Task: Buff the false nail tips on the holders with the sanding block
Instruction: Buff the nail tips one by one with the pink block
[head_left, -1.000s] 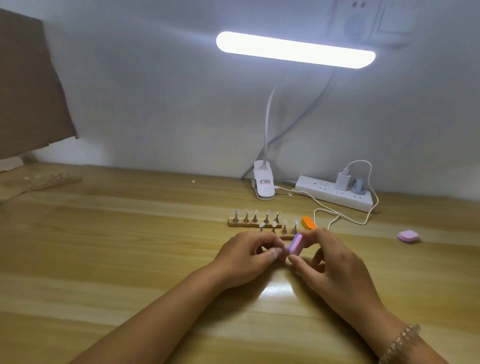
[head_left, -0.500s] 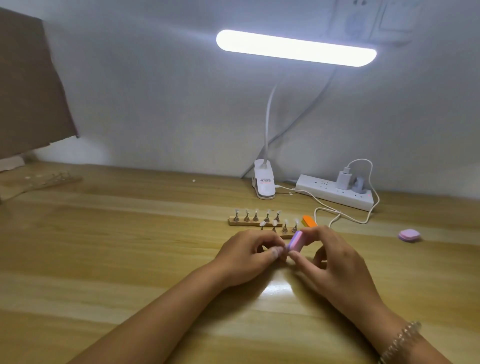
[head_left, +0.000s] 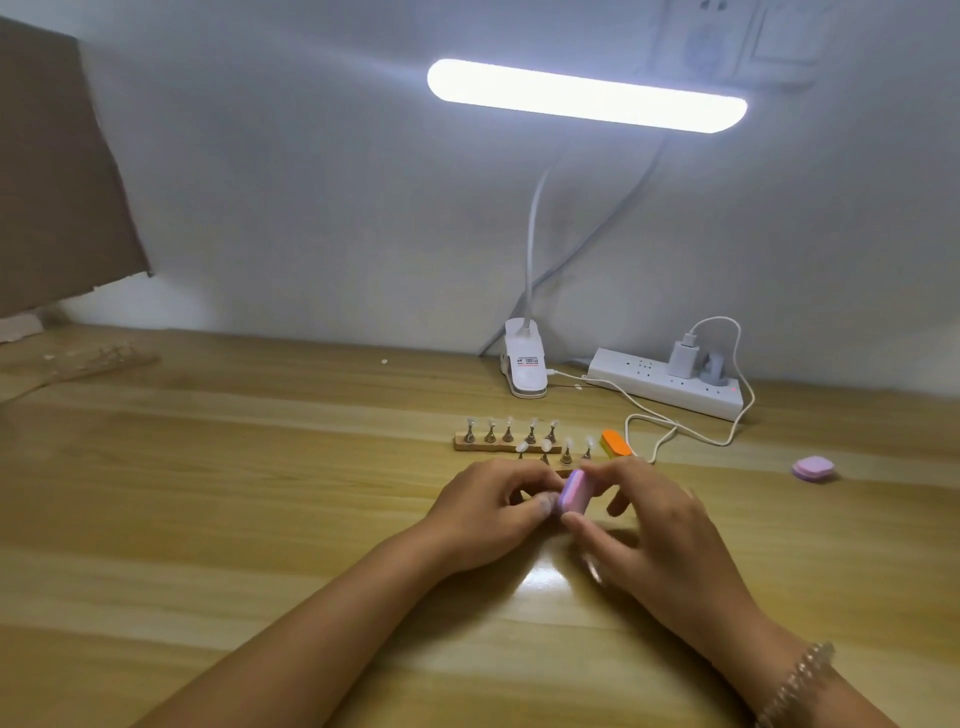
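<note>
Bar lamp (head_left: 587, 96) overexposed; glare on table (head_left: 540, 577); edges blurred.

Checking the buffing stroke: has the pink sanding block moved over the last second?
Yes. The sanding block, pinched in the right hand, has shifted slightly left, away from the orange block.

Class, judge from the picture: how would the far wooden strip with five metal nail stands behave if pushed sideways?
The far wooden strip lies flat on the wooden table, so it would probably slide, not roll. Its five metal stands are tall and narrow, so a sharp shove might tip them. Their pale nail tips look thin, likely easily dislodged.
</note>
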